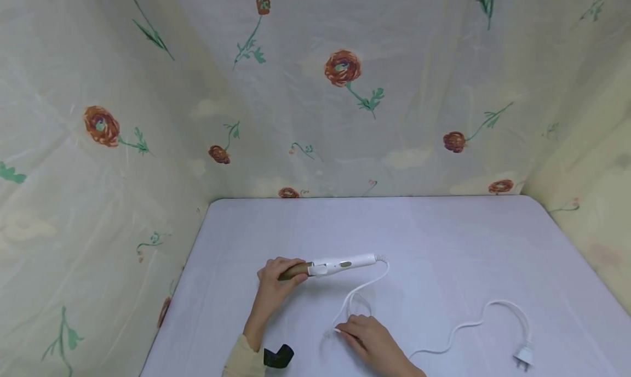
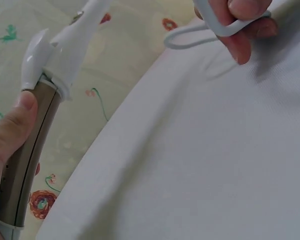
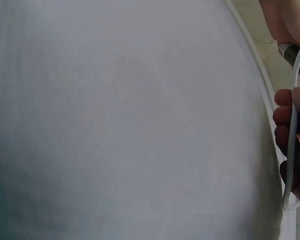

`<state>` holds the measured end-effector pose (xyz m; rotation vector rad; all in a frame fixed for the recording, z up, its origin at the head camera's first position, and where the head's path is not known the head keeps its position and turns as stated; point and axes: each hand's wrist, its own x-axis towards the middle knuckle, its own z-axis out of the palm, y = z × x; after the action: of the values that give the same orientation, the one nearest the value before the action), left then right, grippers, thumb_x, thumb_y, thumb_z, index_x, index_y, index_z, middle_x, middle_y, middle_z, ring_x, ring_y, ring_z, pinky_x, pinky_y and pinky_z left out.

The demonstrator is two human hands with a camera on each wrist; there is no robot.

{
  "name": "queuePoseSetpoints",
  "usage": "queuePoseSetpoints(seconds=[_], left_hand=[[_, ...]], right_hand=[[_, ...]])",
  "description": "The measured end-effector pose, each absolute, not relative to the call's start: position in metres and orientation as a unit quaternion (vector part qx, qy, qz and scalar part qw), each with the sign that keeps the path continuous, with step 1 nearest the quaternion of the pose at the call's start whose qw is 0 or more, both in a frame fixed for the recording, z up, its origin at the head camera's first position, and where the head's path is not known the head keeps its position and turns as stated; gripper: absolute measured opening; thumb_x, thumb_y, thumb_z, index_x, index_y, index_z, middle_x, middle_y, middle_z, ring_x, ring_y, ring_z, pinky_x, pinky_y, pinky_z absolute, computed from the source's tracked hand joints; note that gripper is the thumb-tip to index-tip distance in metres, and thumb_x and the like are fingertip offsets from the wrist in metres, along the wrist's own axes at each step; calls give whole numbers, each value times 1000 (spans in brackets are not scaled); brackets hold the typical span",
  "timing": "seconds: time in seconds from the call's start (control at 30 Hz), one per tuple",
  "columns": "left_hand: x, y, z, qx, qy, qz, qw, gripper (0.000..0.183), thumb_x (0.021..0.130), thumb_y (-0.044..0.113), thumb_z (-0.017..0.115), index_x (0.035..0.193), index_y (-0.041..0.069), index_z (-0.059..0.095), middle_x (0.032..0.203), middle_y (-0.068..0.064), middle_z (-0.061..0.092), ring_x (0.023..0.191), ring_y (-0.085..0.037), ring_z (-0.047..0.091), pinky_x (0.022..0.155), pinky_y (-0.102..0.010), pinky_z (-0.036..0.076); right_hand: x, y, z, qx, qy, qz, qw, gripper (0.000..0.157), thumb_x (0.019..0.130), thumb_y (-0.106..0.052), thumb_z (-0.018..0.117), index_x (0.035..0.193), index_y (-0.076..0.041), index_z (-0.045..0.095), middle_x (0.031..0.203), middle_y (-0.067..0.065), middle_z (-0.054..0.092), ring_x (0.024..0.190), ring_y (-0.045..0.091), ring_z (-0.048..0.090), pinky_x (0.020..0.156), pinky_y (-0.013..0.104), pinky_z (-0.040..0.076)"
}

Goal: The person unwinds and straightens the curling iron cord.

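Note:
My left hand (image 1: pixel 277 281) grips a curling iron (image 1: pixel 345 263) by its brown barrel, with the white handle pointing right, held above the table. In the left wrist view the thumb presses along the brown barrel (image 2: pixel 32 145), close to the white lever (image 2: pixel 36 57). A white power cord (image 1: pixel 365 285) runs from the handle's end down to my right hand (image 1: pixel 367 338), which pinches it between thumb and fingers. In the right wrist view a loop of the cord (image 3: pixel 293 130) crosses those fingers, and part of my left hand shows behind.
The cord's far end curves over the white table (image 1: pixel 443 240) to a two-pin plug (image 1: pixel 523 355) at the right. A black angular object (image 1: pixel 279 356) sits beside the left sleeve (image 1: pixel 244 360). Flower-patterned sheets (image 1: pixel 394 119) stand behind the table and at both sides.

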<state>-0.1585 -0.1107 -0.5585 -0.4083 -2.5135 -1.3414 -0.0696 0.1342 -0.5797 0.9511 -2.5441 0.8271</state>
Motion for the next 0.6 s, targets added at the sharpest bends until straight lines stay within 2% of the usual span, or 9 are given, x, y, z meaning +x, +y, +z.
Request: queuePoseSetpoints(seconds=[0.17, 0.3, 0.47, 0.6], left_hand=[[-160, -105, -571, -144, -895, -382, 180, 34, 74, 39, 75, 106, 28, 70, 100, 5, 65, 90, -13, 48, 87, -44, 23], [-160, -101, -578, -143, -901, -352, 210, 35, 72, 39, 76, 105, 26, 71, 98, 3, 65, 89, -15, 49, 87, -48, 25], [-163, -100, -587, -133, -907, -335, 216, 36, 71, 41, 76, 103, 25, 71, 96, 2, 65, 89, -17, 49, 89, -49, 25], [-163, -99, -592, -129, -913, -326, 210, 36, 70, 40, 78, 102, 25, 71, 96, 2, 65, 89, -18, 50, 90, -49, 26]], right_hand=[[-63, 129, -580, 342, -896, 244, 140, 8, 85, -18, 69, 92, -19, 72, 79, -16, 59, 73, 0, 48, 65, 18, 37], [-61, 127, -580, 346, -900, 224, 141, 8, 85, -19, 69, 93, -18, 72, 82, -14, 62, 78, 3, 52, 66, 21, 39], [-57, 125, -581, 349, -893, 235, 156, 11, 83, -15, 70, 94, -15, 69, 80, -13, 60, 76, 2, 51, 68, 19, 40], [-55, 125, -584, 339, -880, 294, 154, 23, 80, -7, 71, 101, -11, 63, 76, -15, 50, 69, -6, 42, 64, 11, 36]])
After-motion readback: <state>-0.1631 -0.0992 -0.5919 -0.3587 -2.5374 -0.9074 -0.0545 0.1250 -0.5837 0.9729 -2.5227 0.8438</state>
